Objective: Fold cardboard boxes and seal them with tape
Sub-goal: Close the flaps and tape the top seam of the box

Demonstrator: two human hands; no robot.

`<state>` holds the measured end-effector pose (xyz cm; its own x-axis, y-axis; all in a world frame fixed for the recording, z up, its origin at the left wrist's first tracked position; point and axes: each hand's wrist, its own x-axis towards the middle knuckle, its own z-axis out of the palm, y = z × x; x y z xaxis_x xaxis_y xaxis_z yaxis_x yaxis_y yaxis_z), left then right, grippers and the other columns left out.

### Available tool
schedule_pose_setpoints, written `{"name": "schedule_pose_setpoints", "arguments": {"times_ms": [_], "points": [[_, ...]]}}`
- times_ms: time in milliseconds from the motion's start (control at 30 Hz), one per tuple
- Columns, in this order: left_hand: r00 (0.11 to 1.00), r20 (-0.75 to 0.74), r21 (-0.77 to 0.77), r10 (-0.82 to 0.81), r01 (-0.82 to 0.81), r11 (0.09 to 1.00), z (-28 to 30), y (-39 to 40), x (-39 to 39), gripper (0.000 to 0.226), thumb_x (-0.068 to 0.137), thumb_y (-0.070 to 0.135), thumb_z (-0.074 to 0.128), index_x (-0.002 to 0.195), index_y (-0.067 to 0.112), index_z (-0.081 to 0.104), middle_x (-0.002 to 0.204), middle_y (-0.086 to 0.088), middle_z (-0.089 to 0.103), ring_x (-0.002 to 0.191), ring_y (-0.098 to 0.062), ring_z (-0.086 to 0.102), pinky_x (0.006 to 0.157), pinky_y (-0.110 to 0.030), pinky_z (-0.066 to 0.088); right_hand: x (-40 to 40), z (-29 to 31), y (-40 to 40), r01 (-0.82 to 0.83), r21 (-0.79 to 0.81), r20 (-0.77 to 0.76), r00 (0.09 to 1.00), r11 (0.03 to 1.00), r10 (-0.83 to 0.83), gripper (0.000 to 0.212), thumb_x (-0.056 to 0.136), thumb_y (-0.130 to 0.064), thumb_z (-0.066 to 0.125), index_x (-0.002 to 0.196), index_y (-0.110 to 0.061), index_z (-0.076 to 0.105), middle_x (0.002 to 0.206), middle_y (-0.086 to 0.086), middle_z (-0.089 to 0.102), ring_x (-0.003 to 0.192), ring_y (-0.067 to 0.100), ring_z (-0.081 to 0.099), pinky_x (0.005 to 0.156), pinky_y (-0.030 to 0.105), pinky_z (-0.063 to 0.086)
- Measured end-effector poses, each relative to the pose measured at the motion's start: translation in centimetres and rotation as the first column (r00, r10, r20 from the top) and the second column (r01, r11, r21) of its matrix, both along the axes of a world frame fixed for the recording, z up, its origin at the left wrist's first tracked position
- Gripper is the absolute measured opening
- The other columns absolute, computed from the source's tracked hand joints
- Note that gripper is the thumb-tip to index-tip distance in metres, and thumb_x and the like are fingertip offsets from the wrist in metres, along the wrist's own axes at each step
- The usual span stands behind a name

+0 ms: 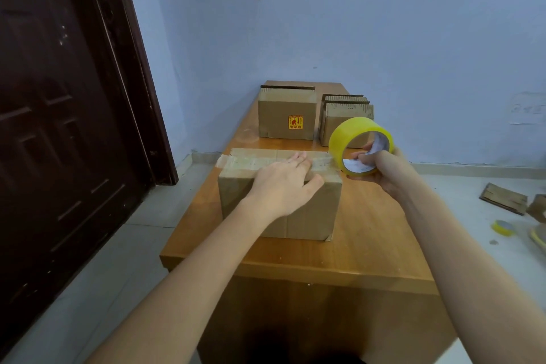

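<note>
A closed cardboard box (298, 216) stands in the middle of the wooden table (369, 230). A strip of clear tape (251, 162) runs across its top from the left edge toward the right. My left hand (283, 183) lies flat on the box top, fingers straight, pressing on the tape. My right hand (384, 168) grips a yellow tape roll (351, 139) just off the box's right top edge, fingers through its core. The tape leads from the roll onto the box.
Two more cardboard boxes stand at the table's far end: one with a red-yellow label (286, 114) and one beside it (345, 118). A dark door (59, 127) is on the left. Cardboard pieces (503, 198) and a small tape roll (503, 227) lie on the floor at right.
</note>
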<state>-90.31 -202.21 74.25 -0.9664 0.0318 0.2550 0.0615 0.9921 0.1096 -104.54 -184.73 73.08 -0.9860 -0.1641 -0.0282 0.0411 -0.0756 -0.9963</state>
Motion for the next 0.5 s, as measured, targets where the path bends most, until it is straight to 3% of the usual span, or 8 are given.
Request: {"name": "schedule_pose_setpoints", "arguments": {"times_ms": [67,133,200,300,433,500], "points": [[1.000,0.000,-0.007,0.006,-0.006,1.000,-0.1,-0.3,0.1,0.057,0.100,0.050,0.018,0.150,0.023,0.023,0.158,0.007,0.015,0.144,-0.008,0.017,0.111,-0.032,0.027,-0.3,0.0,2.3,0.111,0.083,-0.071,0.992,0.990,-0.105,0.024,0.084,0.007,0.056,0.105,-0.006,0.056,0.079,0.004,0.069,0.090,0.030,0.064,0.075,0.045,0.054],[1.000,0.000,-0.012,0.016,-0.016,1.000,-0.1,-0.6,0.0,0.057,0.099,0.051,0.018,0.150,0.025,0.022,0.157,0.008,0.016,0.143,-0.007,0.017,0.111,-0.031,0.027,-0.1,-0.3,5.3,0.189,0.222,-0.164,0.974,0.956,-0.155,0.014,0.086,0.003,0.055,0.092,-0.009,0.056,0.088,0.011,0.063,0.099,0.035,0.061,0.085,0.052,0.050],[1.000,0.004,-0.013,0.011,-0.011,1.000,-0.1,-0.5,-0.4,0.058,0.099,0.053,0.017,0.150,0.025,0.022,0.157,0.008,0.016,0.143,-0.007,0.017,0.111,-0.032,0.027,0.6,-0.8,7.3,0.187,0.317,-0.178,0.975,0.930,-0.135,0.019,0.090,0.003,0.050,0.082,-0.014,0.049,0.086,0.014,0.061,0.093,0.032,0.059,0.080,0.055,0.051],[0.999,0.029,-0.012,-0.015,0.015,1.000,-0.1,-0.6,-0.5,0.058,0.099,0.053,0.018,0.151,0.026,0.020,0.158,0.009,0.014,0.144,-0.005,0.015,0.112,-0.031,0.024,0.5,-2.0,7.5,0.209,0.370,-0.207,0.968,0.905,-0.139,0.025,0.089,0.007,0.047,0.077,-0.014,0.046,0.082,0.013,0.060,0.091,0.030,0.057,0.076,0.048,0.051],[0.999,0.044,-0.017,-0.016,0.016,1.000,-0.1,-0.9,-0.4,0.059,0.099,0.054,0.018,0.151,0.027,0.018,0.158,0.010,0.013,0.144,-0.005,0.014,0.113,-0.032,0.023,-0.2,-2.0,7.2,0.213,0.422,-0.237,0.964,0.881,-0.120,0.022,0.089,0.004,0.048,0.077,-0.014,0.046,0.088,0.020,0.064,0.097,0.037,0.060,0.080,0.054,0.052],[0.999,0.039,-0.024,-0.023,0.024,0.999,-0.1,-0.8,-0.5,0.059,0.099,0.054,0.018,0.151,0.026,0.018,0.158,0.010,0.013,0.144,-0.005,0.013,0.113,-0.031,0.021,0.0,-1.7,7.0,0.207,0.449,-0.270,0.959,0.869,-0.089,0.026,0.089,0.007,0.047,0.075,-0.016,0.046,0.093,0.023,0.066,0.094,0.036,0.061,0.075,0.045,0.053]]}}
